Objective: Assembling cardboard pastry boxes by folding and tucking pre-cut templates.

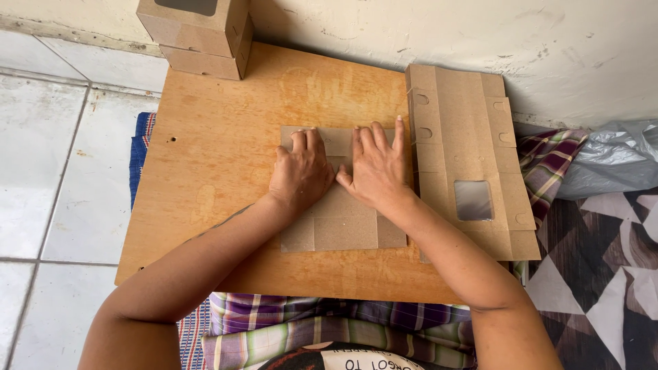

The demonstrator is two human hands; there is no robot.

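Your left hand [299, 173] and right hand [378, 169] lie side by side, both pressing down on the flat cardboard blank [340, 229] at the middle of the wooden board [205, 137]. Left fingers are curled, right fingers spread; neither grips. The blank's long axis runs away from you, directly under both hands. A stack of unfolded blanks [466, 157] lies just beside your right hand.
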